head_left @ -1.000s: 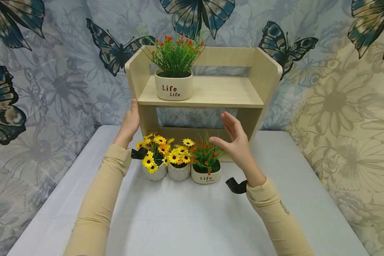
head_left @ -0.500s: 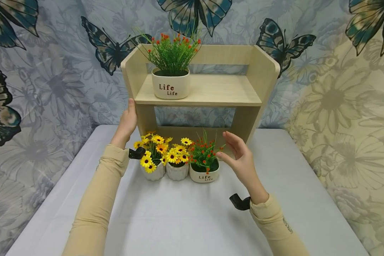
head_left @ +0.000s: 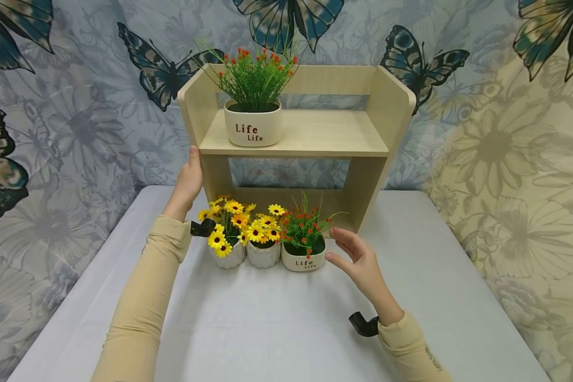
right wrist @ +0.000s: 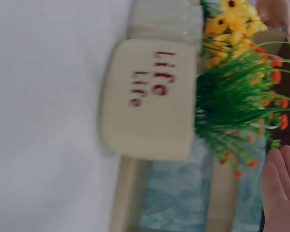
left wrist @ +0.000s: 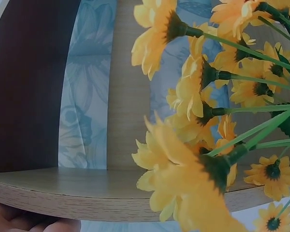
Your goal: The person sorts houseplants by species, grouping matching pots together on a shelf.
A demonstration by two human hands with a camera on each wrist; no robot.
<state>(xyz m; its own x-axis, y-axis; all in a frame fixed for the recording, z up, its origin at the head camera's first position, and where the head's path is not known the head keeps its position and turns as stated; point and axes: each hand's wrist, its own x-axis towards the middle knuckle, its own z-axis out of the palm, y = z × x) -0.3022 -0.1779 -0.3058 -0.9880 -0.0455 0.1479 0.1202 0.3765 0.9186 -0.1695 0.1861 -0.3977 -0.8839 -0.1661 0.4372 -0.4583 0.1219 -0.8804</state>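
Observation:
My left hand (head_left: pixel 186 180) rests on the outer left side of the wooden shelf (head_left: pixel 293 154), thumb along its front edge; its other fingers are mostly hidden in the head view. In the left wrist view, fingers (left wrist: pixel 34 224) show beyond the panel's edge. My right hand (head_left: pixel 358 262), thumb and fingers spread apart, is at the right side of a small white flowerpot (head_left: pixel 303 262) marked "Life Life". This pot holds green grass with red blossoms (right wrist: pixel 237 99) and stands on the table in front of the shelf. Nothing is in my right hand's grasp.
Two whitish pots of yellow flowers, the left one (head_left: pixel 230 258) and the middle one (head_left: pixel 263 255), stand in a row left of the red-flowered pot. A larger white "Life" pot (head_left: pixel 253 130) sits on the upper shelf board. White cloth covers the table (head_left: pixel 267 329); patterned fabric (head_left: pixel 506 170) hangs behind.
My right hand has come down from in front of the shelf opening to beside the small red-flowered pot. My left hand stays on the shelf's side, and the pots stay in place.

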